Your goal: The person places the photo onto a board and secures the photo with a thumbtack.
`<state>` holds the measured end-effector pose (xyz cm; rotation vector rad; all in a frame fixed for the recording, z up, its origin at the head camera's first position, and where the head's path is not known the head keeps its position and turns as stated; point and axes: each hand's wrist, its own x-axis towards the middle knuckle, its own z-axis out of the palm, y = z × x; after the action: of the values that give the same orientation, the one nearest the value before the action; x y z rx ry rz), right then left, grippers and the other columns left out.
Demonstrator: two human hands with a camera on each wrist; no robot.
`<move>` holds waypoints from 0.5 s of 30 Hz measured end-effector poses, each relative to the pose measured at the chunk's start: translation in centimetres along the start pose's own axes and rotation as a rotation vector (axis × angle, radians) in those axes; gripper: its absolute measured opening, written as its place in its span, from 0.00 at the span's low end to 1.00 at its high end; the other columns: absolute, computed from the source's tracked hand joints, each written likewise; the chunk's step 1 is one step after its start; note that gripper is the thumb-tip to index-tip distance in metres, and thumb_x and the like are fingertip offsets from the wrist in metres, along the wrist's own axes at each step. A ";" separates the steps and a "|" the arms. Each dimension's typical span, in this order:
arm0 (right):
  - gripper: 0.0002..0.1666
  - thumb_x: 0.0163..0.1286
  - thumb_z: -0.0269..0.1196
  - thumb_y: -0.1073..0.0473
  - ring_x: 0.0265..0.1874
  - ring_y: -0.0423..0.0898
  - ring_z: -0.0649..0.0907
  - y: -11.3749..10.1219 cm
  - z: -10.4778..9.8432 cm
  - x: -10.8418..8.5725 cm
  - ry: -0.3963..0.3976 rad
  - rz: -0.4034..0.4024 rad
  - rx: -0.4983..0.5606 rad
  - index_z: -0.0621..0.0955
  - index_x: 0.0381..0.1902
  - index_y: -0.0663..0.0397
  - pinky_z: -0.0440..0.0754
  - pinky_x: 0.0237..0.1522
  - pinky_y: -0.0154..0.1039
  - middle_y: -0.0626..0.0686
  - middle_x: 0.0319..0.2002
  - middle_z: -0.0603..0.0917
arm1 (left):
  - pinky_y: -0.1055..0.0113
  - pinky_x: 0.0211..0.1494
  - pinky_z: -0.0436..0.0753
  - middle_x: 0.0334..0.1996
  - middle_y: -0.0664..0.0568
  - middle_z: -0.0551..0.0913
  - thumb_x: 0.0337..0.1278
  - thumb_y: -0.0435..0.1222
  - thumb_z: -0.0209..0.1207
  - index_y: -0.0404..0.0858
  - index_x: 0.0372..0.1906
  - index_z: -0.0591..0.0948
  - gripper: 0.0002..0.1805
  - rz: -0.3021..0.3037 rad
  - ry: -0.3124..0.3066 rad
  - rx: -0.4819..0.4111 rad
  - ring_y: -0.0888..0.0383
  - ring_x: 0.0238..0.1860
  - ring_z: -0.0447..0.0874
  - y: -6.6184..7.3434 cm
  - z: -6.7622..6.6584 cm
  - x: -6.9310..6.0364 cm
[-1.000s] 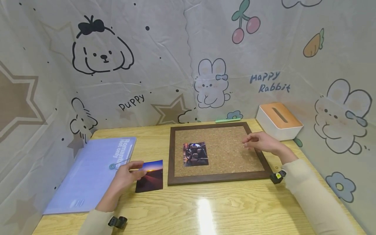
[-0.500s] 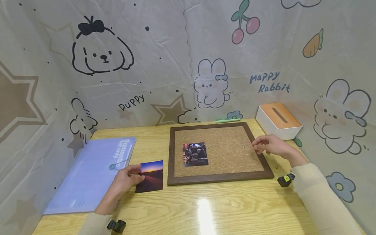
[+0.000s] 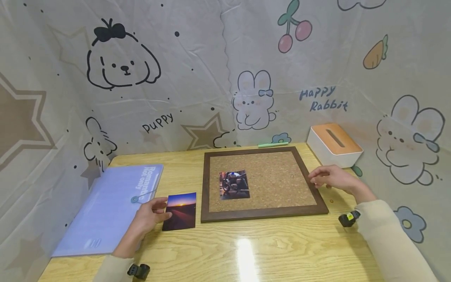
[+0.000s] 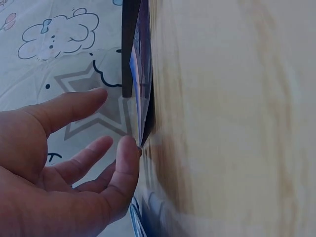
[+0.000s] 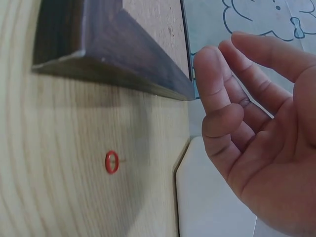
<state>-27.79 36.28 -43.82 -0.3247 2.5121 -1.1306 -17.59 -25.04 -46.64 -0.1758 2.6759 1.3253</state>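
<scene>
My left hand (image 3: 147, 214) is beside the left edge of a sunset photo (image 3: 182, 213) lying on the table. In the left wrist view its thumb stands well apart from loosely bent fingers, with nothing between them; the fingertips are close to the photo's edge, and contact is unclear. A motorcycle photo (image 3: 234, 185) lies on the left half of a cork board (image 3: 273, 172) with a dark wooden frame. Near the board's right side hovers my right hand (image 3: 334, 181), fingers relaxed and holding nothing. A small red ring-like thing (image 5: 112, 162) is on the table below it.
A bluish plastic folder (image 3: 105, 211) with a string closure lies at the left. Behind the board are a green pen-like stick (image 3: 273, 145) and a white tissue box (image 3: 334, 145) with a wood-coloured lid. Printed cloth hangs around the table.
The right hand has moved right, from over the cork to beyond the frame's right edge. The left hand has drawn back slightly left, off the sunset photo. Both photos stay in place.
</scene>
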 end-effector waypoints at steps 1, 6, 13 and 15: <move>0.21 0.75 0.59 0.54 0.42 0.49 0.84 0.1 0.0 0.0 -0.002 0.000 0.000 0.78 0.58 0.63 0.80 0.33 0.42 0.61 0.49 0.85 | 0.60 0.50 0.83 0.62 0.33 0.77 0.56 0.36 0.70 0.33 0.69 0.72 0.35 0.000 0.000 0.006 0.42 0.57 0.79 0.0 0.0 0.0; 0.20 0.75 0.58 0.54 0.42 0.48 0.82 0.9 -0.2 -0.4 -0.015 0.006 -0.011 0.78 0.58 0.61 0.79 0.33 0.41 0.60 0.49 0.85 | 0.59 0.50 0.81 0.62 0.34 0.77 0.53 0.35 0.71 0.33 0.68 0.72 0.36 -0.003 0.000 0.066 0.44 0.56 0.79 0.2 0.1 0.0; 0.20 0.74 0.59 0.54 0.42 0.46 0.80 1.5 -0.5 -0.7 -0.054 0.046 -0.018 0.79 0.57 0.60 0.78 0.35 0.40 0.58 0.50 0.85 | 0.64 0.44 0.77 0.58 0.35 0.79 0.47 0.33 0.74 0.32 0.66 0.74 0.38 0.021 0.006 0.127 0.49 0.48 0.78 0.3 0.5 0.1; 0.20 0.74 0.59 0.53 0.42 0.46 0.81 1.7 -0.6 -0.7 -0.064 0.052 -0.019 0.78 0.58 0.59 0.78 0.36 0.40 0.58 0.51 0.84 | 0.63 0.43 0.77 0.55 0.36 0.80 0.46 0.33 0.75 0.32 0.66 0.74 0.39 0.038 0.009 0.149 0.50 0.46 0.77 0.4 0.6 0.1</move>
<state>-27.51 38.05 -44.58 -0.2945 2.4620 -1.0607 -17.74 -24.32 -46.70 -0.1148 2.7849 1.1315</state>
